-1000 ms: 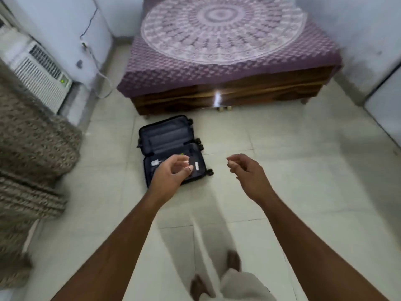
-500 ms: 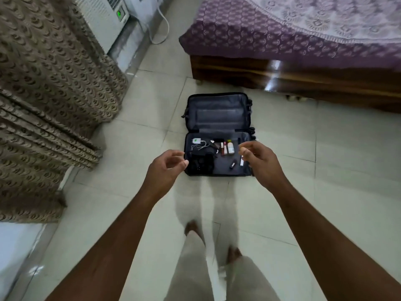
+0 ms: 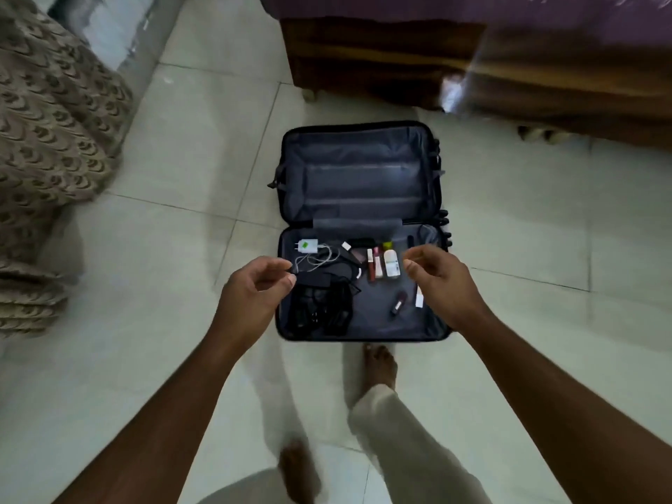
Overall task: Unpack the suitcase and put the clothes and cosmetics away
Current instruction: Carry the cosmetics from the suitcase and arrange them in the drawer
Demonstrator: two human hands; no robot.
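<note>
1. The step in hand looks like the approach to the suitcase, which lies flat and open on the tiled floor at 12 o'clock from the person's feet. No clothes show in either half, so I judge the clothes part done or not visible here.
2. The far half is bare lining. The near half holds the rest: a white charger with its cable at 10 o'clock, a tangle of black cords at 8 o'clock, a row of small cosmetic tubes and a white bottle near the middle, and a dark lipstick lying loose at 5 o'clock.
3. The left hand hovers over the near-left rim, fingers loosely curled, holding nothing. The right hand hangs over the near-right side, also loose and grasping nothing.
4. The next move probably calls for bending lower and picking the cosmetics up by pinch; they are small, close together and could roll.
5. Around: a wooden bed frame with a purple cover at 1 o'clock, a patterned curtain at 9 o'clock.
6. The cords lie just beside the tubes and may snag a reach.
</note>
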